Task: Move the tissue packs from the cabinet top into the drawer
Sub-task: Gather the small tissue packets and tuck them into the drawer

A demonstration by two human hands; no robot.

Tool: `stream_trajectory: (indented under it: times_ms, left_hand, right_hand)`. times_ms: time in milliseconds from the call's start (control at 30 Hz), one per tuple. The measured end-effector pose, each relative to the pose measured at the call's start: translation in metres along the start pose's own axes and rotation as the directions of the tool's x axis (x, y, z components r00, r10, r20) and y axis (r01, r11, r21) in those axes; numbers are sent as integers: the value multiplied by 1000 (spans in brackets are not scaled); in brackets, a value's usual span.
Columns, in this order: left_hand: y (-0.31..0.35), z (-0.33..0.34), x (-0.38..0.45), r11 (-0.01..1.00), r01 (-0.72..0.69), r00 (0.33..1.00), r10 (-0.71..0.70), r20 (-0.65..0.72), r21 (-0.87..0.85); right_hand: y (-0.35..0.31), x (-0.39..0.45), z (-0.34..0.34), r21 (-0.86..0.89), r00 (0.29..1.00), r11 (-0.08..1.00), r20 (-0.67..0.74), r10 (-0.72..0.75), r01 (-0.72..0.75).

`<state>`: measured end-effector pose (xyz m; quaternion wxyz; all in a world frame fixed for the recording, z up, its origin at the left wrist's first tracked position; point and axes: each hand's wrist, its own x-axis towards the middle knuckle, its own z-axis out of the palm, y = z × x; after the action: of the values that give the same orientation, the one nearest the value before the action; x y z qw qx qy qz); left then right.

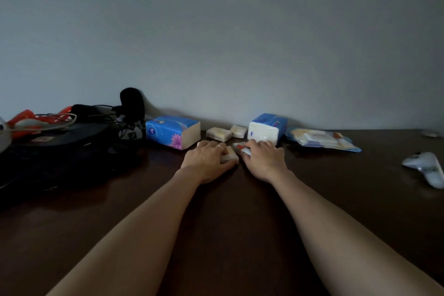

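Fingers of our left hand [208,160] curl over a small cream tissue pack [231,156]; our right hand [262,155] pinches a small white pack with red print [241,147] — both low on the dark wooden cabinet top [240,211]. Squeeze the soft wrappers firmly, lift straight up, clear of the big blue flowered tissue pack [173,131]. Two more small cream packs [219,133] wait behind — drawer's out of view.

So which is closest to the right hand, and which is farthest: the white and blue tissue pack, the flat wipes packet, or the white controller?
From the right hand:
1. White and blue tissue pack, just behind the fingers.
2. Flat wipes packet, lying off to the right.
3. White controller, far right, near the edge of the view.
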<state>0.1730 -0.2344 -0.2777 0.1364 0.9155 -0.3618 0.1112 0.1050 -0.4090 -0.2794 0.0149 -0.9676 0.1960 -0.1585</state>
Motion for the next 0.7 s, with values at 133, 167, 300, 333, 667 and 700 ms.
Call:
stream_trajectory:
  times_ms: [133,167,300,333,667,700]
  left_hand:
    - [9,-18,-50,1000,-7,1000,6,17,24]
    - [12,-23,-64,1000,-1,1000,1,19,29]
    - [24,-44,-129,998,19,999,-21,26,63]
    - [28,-49,-146,997,13,1000,-15,26,73]
    - [59,-75,-315,917,-201,903,310,-298,344]
    - [62,-75,-326,893,-221,883,354,-308,393]
  right_hand:
    - [-2,-50,-19,34,998,998,29,-50,49]
    - [-2,-65,-25,42,997,997,34,-69,67]
    - [-4,-127,-49,121,994,987,27,-106,102]
    - [-6,-143,-55,159,993,981,30,-114,108]
    - [-25,-279,-88,158,979,976,-159,-124,149]
    - [-28,-286,-88,173,970,967,-188,-154,187]
